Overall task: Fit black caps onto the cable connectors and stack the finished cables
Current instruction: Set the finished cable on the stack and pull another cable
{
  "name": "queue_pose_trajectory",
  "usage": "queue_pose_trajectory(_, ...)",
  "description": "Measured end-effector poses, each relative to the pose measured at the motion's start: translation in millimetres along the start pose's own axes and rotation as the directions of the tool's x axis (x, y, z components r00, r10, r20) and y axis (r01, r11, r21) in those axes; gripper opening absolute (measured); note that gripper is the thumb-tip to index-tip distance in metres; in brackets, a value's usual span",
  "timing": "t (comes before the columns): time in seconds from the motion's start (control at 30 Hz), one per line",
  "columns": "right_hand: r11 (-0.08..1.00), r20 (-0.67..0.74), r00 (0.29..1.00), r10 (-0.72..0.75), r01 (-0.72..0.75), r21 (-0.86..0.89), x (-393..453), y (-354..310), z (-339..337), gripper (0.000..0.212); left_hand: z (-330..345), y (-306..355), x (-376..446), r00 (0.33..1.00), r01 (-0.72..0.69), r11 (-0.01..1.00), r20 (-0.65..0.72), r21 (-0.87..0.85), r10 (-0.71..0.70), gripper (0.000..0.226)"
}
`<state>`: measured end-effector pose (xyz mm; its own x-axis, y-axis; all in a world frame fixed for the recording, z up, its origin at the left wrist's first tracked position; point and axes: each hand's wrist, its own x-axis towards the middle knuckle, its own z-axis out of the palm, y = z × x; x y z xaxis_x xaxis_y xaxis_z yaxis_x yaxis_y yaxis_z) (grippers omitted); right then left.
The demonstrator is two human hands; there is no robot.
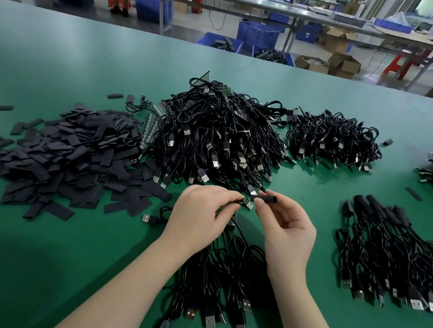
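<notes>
Over the green bench (57, 66), the right hand (288, 225) pinches a small black tube cap (267, 198); the left hand (197, 213) grips a thin black cable's connector end (248, 203).

No text, label, brand or number was legible anywhere; the far boxes and crates were too blurred.

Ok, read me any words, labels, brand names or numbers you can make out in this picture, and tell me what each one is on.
No text is readable anywhere.
Black cap in the right hand: no marking visible.
Small board in the left hand: too small and covered to read.
USB plugs near the wrists: bare metal, no legible marks.
Cardboard boxes and blue bins in the background: any print is too blurred to read.
</notes>
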<state>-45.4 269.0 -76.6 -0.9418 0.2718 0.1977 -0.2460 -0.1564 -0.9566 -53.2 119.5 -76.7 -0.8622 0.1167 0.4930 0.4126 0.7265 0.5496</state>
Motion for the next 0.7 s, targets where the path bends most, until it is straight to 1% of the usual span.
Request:
queue_pose_trajectory(0.1, 1.0, 0.01, 1.0, -0.013, 0.013, -0.021, 0.2, 0.8, 0.4, 0.021, -0.7, -0.6, 0.3, 1.0, 0.019, 1.0, -0.002, -0.016, -0.019, 0.02)
queue_pose_trajectory(0.27, 0.999, 0.042, 0.999, -0.002, 0.004, -0.046, 1.6, -0.3, -1.9, 0.023, -1.2, -1.2, 1.3, 0.994, 0.106, 0.985, 0.022, -0.137, -0.104, 0.021)
queue_pose_trajectory(0.33, 0.998, 0.067, 0.998, -0.016, 0.019, -0.056, 1.7, -1.0, -2.7, 0.025, -1.1, -1.2, 1.8, 0.993, 0.116, 0.982, 0.025, -0.148, -0.113, 0.021)
queue_pose_trajectory(0.47, 0.997, 0.083, 0.996, -0.035, 0.041, -0.072, 0.0, -0.8, -1.8, 0.028, -1.9, -1.6, 2.1, 0.996, 0.083, 0.985, 0.041, -0.149, -0.077, 0.022)
queue_pose_trajectory(0.53, 0.997, 0.086, 0.996, -0.001, 0.007, -0.075, 1.2, -0.1, -2.1, 0.028, -2.4, -1.5, 2.7, 0.997, 0.062, 0.988, 0.043, -0.143, -0.056, 0.022)
queue_pose_trajectory(0.63, 0.994, 0.128, 0.989, 0.068, -0.057, -0.093, 3.6, 1.4, -3.4, 0.026, -3.7, -0.4, 3.0, 0.999, 0.032, 0.991, 0.04, -0.131, -0.027, 0.023)
queue_pose_trajectory(0.7, 0.994, 0.134, 0.987, 0.094, -0.086, -0.062, 3.6, 1.7, -3.4, 0.025, -4.1, 0.8, 2.2, 1.0, 0.003, 0.994, 0.026, -0.108, -0.001, 0.024)
